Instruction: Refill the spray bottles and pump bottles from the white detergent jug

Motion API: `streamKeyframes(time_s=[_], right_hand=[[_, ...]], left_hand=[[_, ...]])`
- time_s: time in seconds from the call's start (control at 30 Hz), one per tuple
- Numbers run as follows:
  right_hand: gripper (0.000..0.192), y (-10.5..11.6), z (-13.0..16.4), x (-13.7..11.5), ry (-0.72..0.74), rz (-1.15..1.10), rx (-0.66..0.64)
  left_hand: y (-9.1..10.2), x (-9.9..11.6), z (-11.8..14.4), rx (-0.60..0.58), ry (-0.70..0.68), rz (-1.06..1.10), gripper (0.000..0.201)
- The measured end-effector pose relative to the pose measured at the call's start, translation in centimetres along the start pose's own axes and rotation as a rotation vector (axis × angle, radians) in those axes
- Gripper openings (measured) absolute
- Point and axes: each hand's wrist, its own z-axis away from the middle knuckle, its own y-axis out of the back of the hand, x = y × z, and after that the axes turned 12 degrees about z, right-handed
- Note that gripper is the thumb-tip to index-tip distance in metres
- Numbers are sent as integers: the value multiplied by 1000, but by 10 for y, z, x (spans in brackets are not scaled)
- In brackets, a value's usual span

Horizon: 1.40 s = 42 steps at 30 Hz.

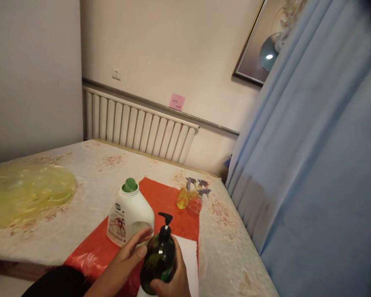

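A dark green pump bottle [158, 260] with a black pump head stands upright or nearly so in front of me. My right hand [177, 274] is wrapped round its right side, thumb across the front. On the other side, my left hand [132, 251] is open with fingers stretched out; whether it touches the bottle I cannot tell. Just behind the left fingertips is a white plastic jug [132, 216] with a printed label and something green in its mouth. A white sheet [188, 255] lies partly under the pump bottle, on a red mat [163, 198].
Several small spray bottles [194, 202], with yellow and pink-red contents, stand at the mat's far right. A yellow translucent, shiny round thing [24, 194] lies at left on the flowered cover [89, 165]. A radiator [139, 123] runs along the wall; a blue curtain [321, 144] hangs at right.
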Motion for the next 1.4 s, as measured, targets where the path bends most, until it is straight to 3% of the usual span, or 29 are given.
streamKeyframes(time_s=[0.13,0.33,0.5,0.63,0.8,1.03,1.27,1.4], right_hand=[[97,-6,3,-7,-18,0,-71],[101,-7,6,-8,20,70,-110],[93,-6,7,-13,31,14,-142],[90,-7,7,-22,21,29,-161],[93,-5,9,-20,-25,109,-145],[100,-2,14,-5,-67,111,-124],[106,2,20,19,-126,184,-48],[107,4,17,23,-182,231,-35]], left_hand=[[-19,28,3,-117,3,73,57],[-33,41,-1,-200,68,110,41],[-43,47,-2,-105,-2,133,34],[-47,51,-3,8,-81,48,40],[-45,54,-5,35,-27,81,38],[-48,82,-3,111,-75,123,42],[-28,101,-5,266,-301,83,40],[-6,109,-6,401,-399,307,41]])
